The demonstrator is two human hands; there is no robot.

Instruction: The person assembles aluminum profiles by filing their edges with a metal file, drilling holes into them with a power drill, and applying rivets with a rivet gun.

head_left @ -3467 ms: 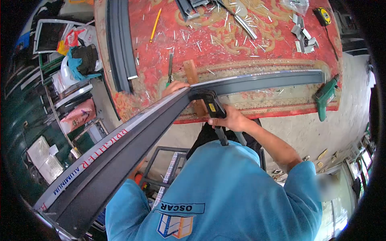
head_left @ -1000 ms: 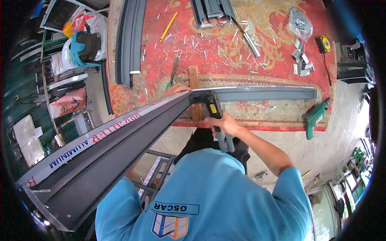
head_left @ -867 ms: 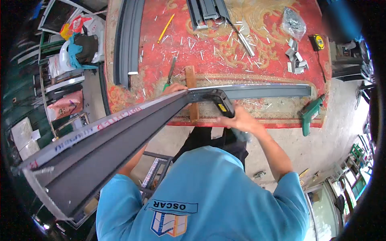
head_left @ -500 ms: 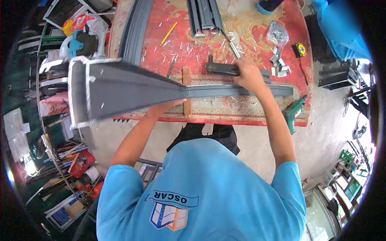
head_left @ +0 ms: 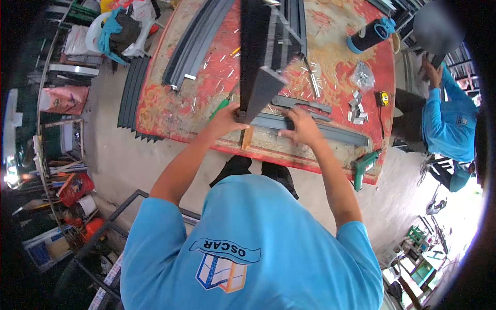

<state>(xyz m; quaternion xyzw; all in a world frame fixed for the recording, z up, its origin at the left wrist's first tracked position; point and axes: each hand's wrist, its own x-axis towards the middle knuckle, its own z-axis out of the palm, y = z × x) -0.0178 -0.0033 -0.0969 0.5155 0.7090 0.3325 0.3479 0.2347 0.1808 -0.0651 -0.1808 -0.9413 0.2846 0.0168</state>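
Note:
A long grey metal profile (head_left: 336, 135) lies along the table's near side. At its left end a second dark grey profile (head_left: 253, 62) rises steeply toward the camera. My left hand (head_left: 227, 121) is closed around the foot of the rising profile; its fingertips are partly hidden. My right hand (head_left: 305, 127) rests on the lying profile with fingers spread. Just beyond it lies a short dark bar (head_left: 302, 103). A green handle (head_left: 219, 108) shows beside my left hand, and a wooden block (head_left: 247, 138) sits under the joint.
More grey profiles (head_left: 199, 46) lie at the table's far left. A dark bottle (head_left: 369, 36), a plastic bag (head_left: 362, 76), metal brackets (head_left: 356, 108), a tape measure (head_left: 382, 98) and a green power drill (head_left: 365, 168) are at the right. Another person (head_left: 449, 124) stands beyond the right edge.
The raised profile has swung from the left to upright near the middle. My right hand has moved down and left onto the lying profile. The view has shifted, and the other person has moved.

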